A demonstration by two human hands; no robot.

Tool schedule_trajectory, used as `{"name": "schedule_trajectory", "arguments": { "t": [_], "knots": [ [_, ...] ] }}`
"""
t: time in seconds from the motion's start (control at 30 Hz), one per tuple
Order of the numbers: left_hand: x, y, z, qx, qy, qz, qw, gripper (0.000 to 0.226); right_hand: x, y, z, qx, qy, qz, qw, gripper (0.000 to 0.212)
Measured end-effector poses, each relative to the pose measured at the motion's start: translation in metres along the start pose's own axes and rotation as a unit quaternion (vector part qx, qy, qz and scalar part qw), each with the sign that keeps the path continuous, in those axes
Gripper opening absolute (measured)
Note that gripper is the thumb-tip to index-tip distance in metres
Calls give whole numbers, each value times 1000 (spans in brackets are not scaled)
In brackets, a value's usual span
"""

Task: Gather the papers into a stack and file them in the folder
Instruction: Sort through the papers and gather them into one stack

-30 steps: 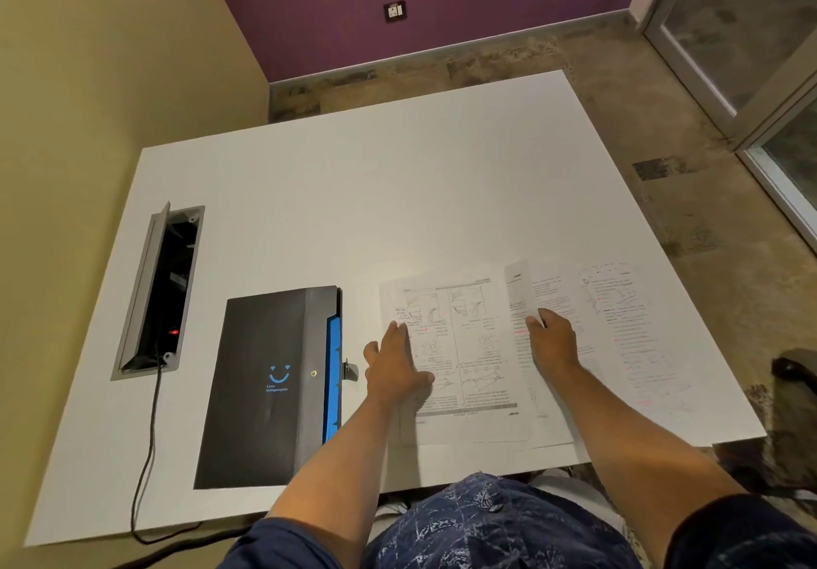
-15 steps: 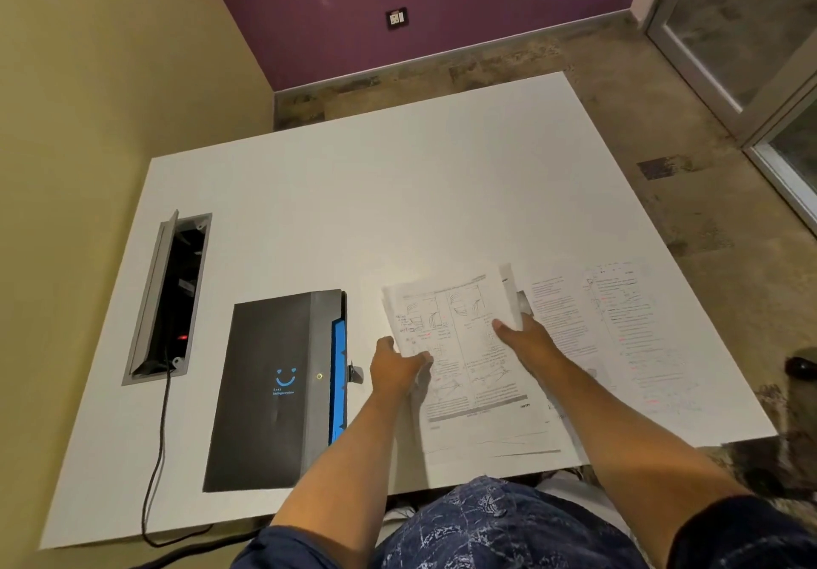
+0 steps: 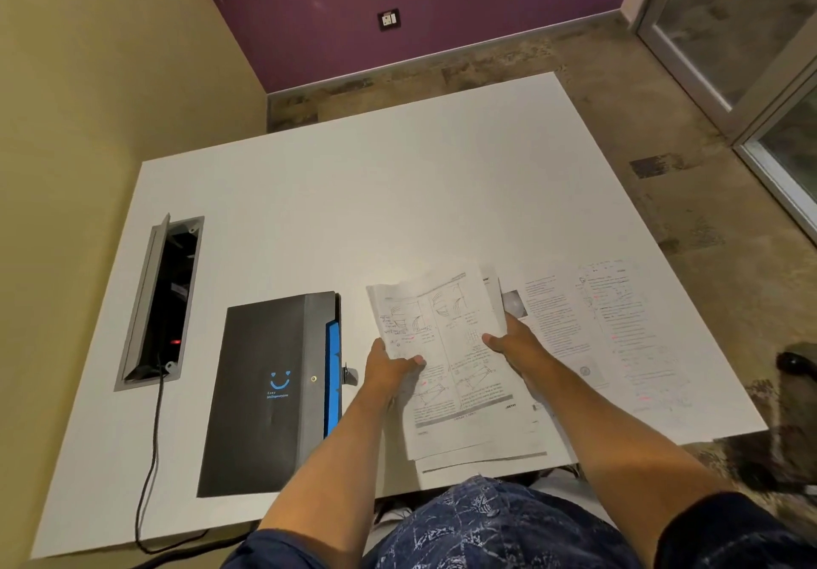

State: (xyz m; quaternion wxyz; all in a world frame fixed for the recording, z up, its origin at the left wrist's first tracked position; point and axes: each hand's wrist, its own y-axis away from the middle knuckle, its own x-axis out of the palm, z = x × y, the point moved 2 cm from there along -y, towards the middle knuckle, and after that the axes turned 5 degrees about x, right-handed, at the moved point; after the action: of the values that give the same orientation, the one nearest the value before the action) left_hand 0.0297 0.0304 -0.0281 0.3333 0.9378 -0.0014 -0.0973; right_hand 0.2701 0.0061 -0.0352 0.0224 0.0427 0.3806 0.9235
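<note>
A sheet printed with diagrams [image 3: 446,347] is lifted off the white table [image 3: 398,197], its far edge curling up. My left hand [image 3: 391,367] pinches its left edge and my right hand [image 3: 515,341] grips its right edge. Under it lie more printed sheets [image 3: 482,458] near the table's front edge. Two further papers lie flat to the right: one with text columns [image 3: 552,321], one with pink marks [image 3: 632,338]. The black folder [image 3: 265,391] with a blue smile logo and blue inner edge lies shut to the left of my hands.
A grey cable box [image 3: 161,299] is sunk into the table at the left, lid open, with a black cord [image 3: 150,458] running over the front edge. A yellow wall stands left, a purple wall behind, glass doors right.
Both hands went from resting flat on separate sheets to gripping the diagram sheet's two edges. That sheet rose off the table and slid over the neighbouring paper.
</note>
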Motion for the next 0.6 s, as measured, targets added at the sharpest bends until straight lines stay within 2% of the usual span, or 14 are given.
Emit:
{"name": "schedule_trajectory", "arguments": {
  "t": [0.07, 0.13, 0.2, 0.27, 0.33, 0.4, 0.5, 0.6],
  "knots": [
    [-2, -1, -1, 0, -32, -22, 999, 41, 5, -1, 3, -3, 35, -7, 999, 45],
    [-6, -3, -2, 6, -61, -50, 997, 38, 8, -4, 6, -27, 86, -56, 994, 30],
    [-10, -5, -2, 14, -74, -67, 995, 35, 3, -4, 9, -64, 178, -148, 971, 12],
    [-13, -6, -2, 6, -65, -75, 995, 36, -12, 0, 8, -79, 254, -261, 928, 15],
    [-16, -8, -3, -7, -56, -75, 996, 37, -33, 5, 4, -72, 329, -356, 872, 36],
    [-17, -9, -3, -16, -39, -70, 997, 35, -55, 7, -1, -13, 405, -391, 827, 66],
    [-17, -8, -2, -33, 4, -63, 997, 36, -74, 10, -8, 73, 409, -387, 823, 101],
    [-14, -9, -2, -39, 37, -53, 997, 39, -78, 13, -8, 96, 390, -398, 825, 113]
  ]
}}
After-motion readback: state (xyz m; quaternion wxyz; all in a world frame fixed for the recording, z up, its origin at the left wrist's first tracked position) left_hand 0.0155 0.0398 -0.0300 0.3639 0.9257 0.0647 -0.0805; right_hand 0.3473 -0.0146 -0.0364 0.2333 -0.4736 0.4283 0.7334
